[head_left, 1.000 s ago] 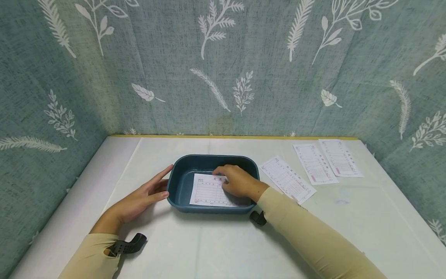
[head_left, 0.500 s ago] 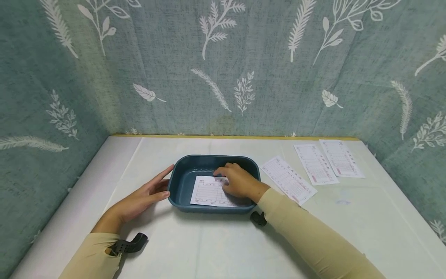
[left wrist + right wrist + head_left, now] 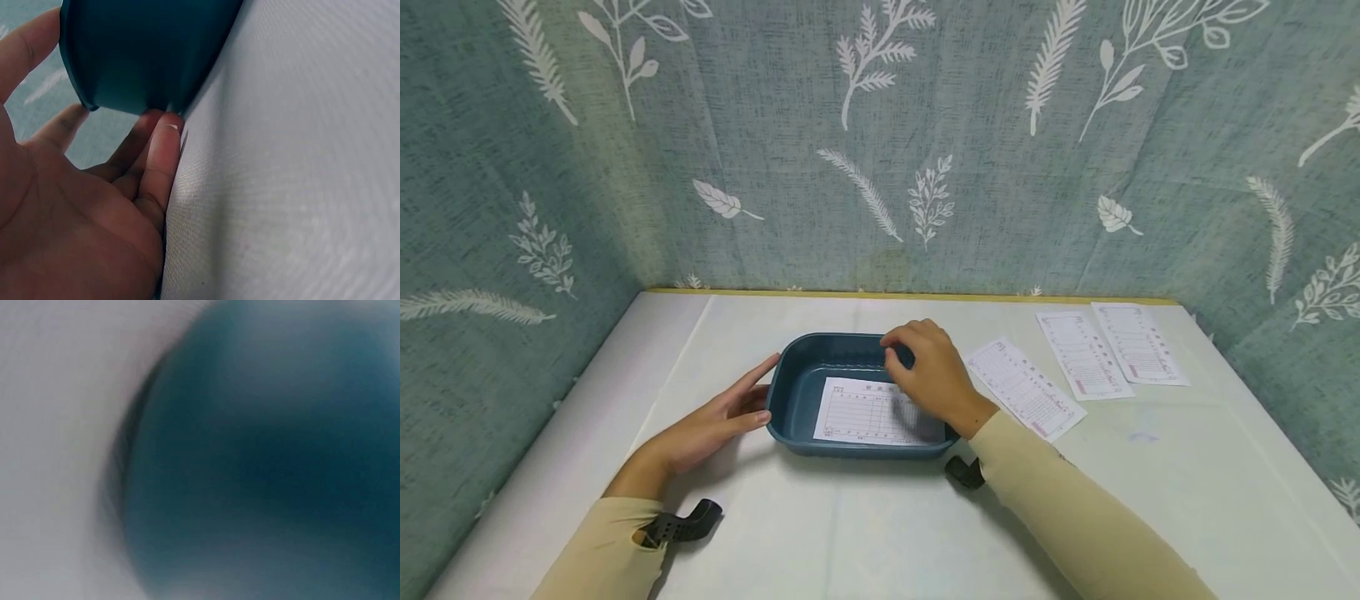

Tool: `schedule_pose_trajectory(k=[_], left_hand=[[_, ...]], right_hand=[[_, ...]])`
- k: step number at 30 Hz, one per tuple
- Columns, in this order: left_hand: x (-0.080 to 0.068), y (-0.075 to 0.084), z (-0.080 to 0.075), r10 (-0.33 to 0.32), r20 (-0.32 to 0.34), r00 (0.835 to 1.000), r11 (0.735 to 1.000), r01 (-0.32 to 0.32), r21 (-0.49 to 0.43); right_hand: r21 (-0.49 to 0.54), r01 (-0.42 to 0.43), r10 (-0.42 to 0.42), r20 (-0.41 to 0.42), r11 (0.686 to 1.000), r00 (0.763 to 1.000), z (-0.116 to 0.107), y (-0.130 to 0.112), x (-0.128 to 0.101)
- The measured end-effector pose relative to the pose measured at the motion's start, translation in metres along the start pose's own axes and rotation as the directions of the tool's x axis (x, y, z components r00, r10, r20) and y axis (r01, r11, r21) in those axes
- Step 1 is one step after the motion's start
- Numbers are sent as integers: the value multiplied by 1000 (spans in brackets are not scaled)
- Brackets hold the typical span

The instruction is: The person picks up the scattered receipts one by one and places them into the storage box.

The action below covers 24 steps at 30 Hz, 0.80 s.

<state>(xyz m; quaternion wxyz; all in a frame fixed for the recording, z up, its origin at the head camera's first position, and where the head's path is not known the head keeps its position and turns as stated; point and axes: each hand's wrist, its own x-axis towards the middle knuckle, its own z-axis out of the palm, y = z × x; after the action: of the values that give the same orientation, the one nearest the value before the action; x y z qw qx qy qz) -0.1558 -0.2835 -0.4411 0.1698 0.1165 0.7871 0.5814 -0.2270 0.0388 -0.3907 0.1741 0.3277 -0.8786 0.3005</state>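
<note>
A dark blue rectangular tub (image 3: 808,450) stands near the middle of the table. Inside it, a printed white paper form (image 3: 865,412) lies flat on the bottom. Beside the tub's left end is my left hand (image 3: 711,425), its fingers and thumb spread against the rim and outer wall. The left wrist view shows the left hand (image 3: 94,194) with fingertips at the rim and low on the tub (image 3: 144,56). My right hand (image 3: 936,371) hovers over the tub's right part, fingers loosely bent, no paper between them. In the blurred right wrist view, only the tub (image 3: 187,456) shows against the tabletop.
To the tub's right, three more printed forms lie on the white table (image 3: 760,533): a slanted form (image 3: 1026,387) close by, a middle form (image 3: 1084,354) and a far form (image 3: 1138,343). Leaf-patterned green cloth (image 3: 775,233) rises at the back and sides.
My right hand has lifted off the form in the tub and drawn slightly up and right, uncovering more of the paper. The left hand keeps its place at the tub's end.
</note>
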Motion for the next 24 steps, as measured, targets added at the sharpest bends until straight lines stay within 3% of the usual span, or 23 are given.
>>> schedule_pose_trajectory(k=[3, 7, 17, 24], left_hand=[[1, 2, 0, -7, 2, 1000, 1000, 7, -3], [1, 2, 1, 2, 5, 1000, 1000, -2, 0], [-1, 0, -3, -9, 5, 1000, 1000, 9, 14], [3, -3, -1, -22, 19, 1000, 1000, 22, 10]], right_hand=[[40, 15, -12, -83, 999, 996, -10, 4, -4], [82, -24, 34, -113, 996, 993, -22, 7, -15], [89, -36, 46, -111, 995, 993, -44, 8, -41], [23, -25, 26, -62, 999, 998, -60, 20, -57]])
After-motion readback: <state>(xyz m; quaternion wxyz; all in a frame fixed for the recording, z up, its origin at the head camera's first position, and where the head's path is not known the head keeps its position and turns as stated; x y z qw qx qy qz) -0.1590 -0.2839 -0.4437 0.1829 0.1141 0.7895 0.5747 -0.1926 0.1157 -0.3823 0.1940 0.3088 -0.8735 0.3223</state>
